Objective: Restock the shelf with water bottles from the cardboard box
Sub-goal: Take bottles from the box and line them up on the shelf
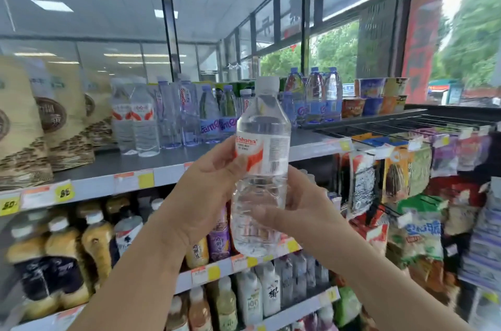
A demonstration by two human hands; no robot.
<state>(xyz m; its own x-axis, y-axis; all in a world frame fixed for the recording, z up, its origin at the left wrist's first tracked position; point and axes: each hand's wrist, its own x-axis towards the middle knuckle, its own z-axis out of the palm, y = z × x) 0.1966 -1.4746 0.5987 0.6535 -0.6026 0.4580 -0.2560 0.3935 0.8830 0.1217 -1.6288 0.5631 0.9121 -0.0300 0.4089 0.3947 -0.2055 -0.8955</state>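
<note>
The grey top shelf (pixel 168 158) carried tan paper bags (pixel 62 119) at its left end, then two clear bottles (pixel 135 124) with red and white labels, then a group of purple-labelled bottles (pixel 187 116). Further right stood what seemed to be noodle cups (pixel 374 100), blurred. Price tags (pixel 134 181) sat along its front edge.

The clear ribbed plastic water bottle with a white cap (pixel 260 189) is glossy and see-through. Its white-and-red label (pixel 271 151) is a smooth, shiny film. The grey shelf board (pixel 168 158) looks like smooth, matt painted metal. The clear plastic bottles (pixel 143 127) standing on it gleam alike. The tan stand-up pouches (pixel 62 124) look like matt paper. The hanging snack bags (pixel 363 184) are shiny, crinkled film.
</note>
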